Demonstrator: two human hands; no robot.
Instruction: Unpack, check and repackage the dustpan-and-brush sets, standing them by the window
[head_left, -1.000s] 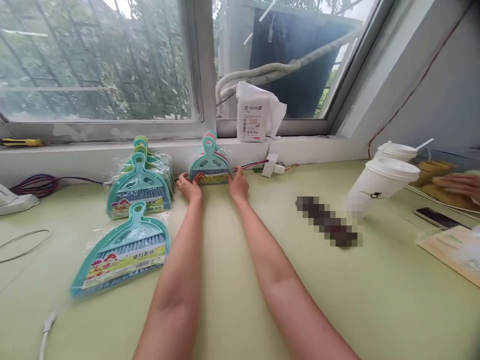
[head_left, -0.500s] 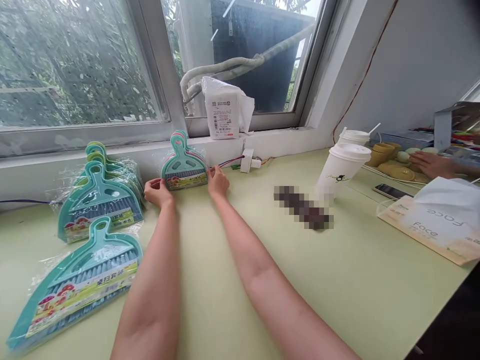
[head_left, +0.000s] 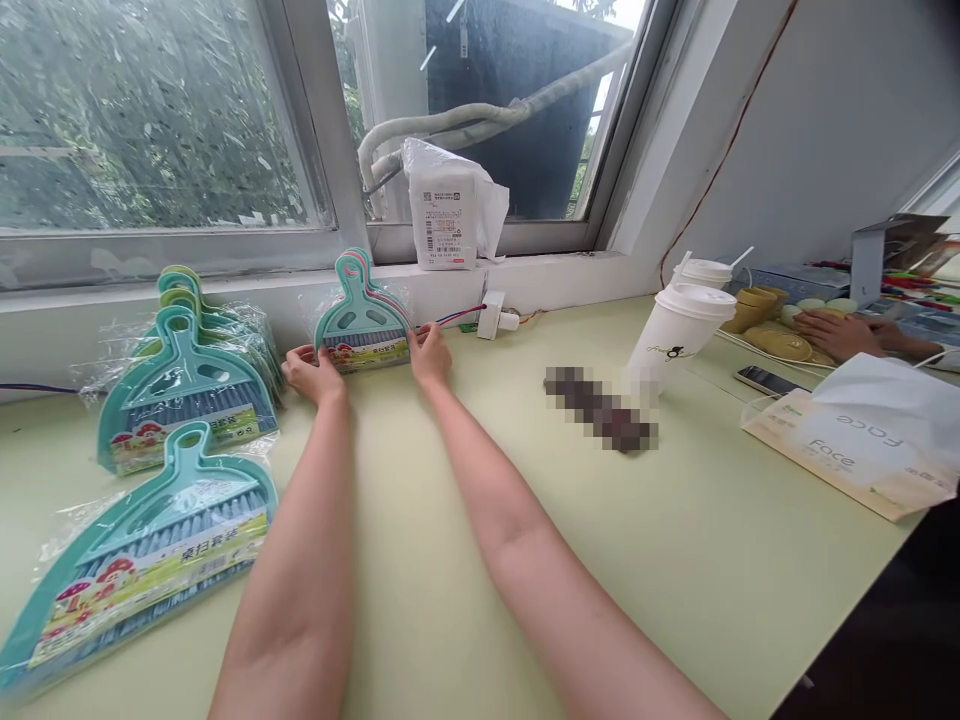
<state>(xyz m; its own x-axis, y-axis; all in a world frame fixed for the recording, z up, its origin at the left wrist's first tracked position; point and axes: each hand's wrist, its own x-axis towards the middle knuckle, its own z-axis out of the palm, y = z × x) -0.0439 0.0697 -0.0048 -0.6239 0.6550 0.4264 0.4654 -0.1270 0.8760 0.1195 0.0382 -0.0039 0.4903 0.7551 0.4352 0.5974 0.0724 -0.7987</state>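
Against the wall below the window stands a small stack of turquoise and pink dustpan and brush sets (head_left: pixel 364 320) in clear wrapping. My left hand (head_left: pixel 313 374) grips the stack's lower left edge, thumb in front. On the lower right edge, my right hand (head_left: pixel 430 353) pinches it between thumb and fingers. A larger row of wrapped dustpan sets (head_left: pixel 187 385), turquoise and green, leans beside my left hand. Nearer to me, another wrapped turquoise dustpan set (head_left: pixel 161 545) lies on the table, partly behind my left forearm.
A white packet (head_left: pixel 446 215) stands on the sill, with a white plug-like box (head_left: pixel 493 316) and wires below. Rightward are lidded paper cups (head_left: pixel 679 330), a blurred-out dark object (head_left: pixel 600 408), a phone (head_left: pixel 772 380) and a tissue pack (head_left: pixel 847 450). Another person's hands (head_left: pixel 836 332) rest beyond.
My view has shifted slightly. Both my hands stay at the sides of the small stack, which still stands at the wall. At far right, more of the other person's hands shows.
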